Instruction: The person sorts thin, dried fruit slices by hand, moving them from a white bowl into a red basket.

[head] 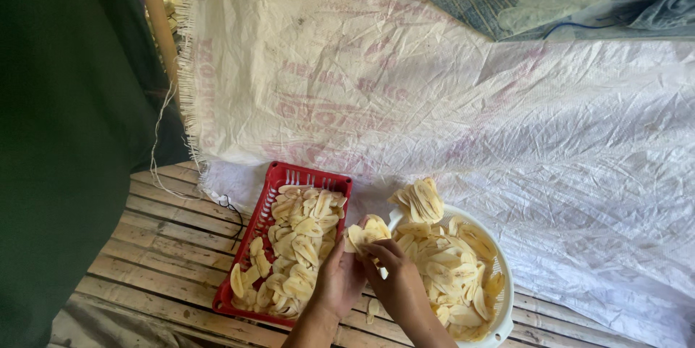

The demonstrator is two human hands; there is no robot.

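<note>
My left hand [337,279] and my right hand [397,286] meet between two containers and together hold a small stack of pale yellow banana slices [368,232]. To the left sits a red plastic basket [273,187] filled with several slices. A white round colander [502,303] on the right is heaped with more slices, and a fanned bunch of them [420,199] stands at its far edge.
The containers rest on a slatted bamboo platform [166,236]. A large white woven sack sheet [434,102] hangs behind and spreads to the right. A dark green cloth [65,138] fills the left side. A thin cord [230,210] lies by the basket.
</note>
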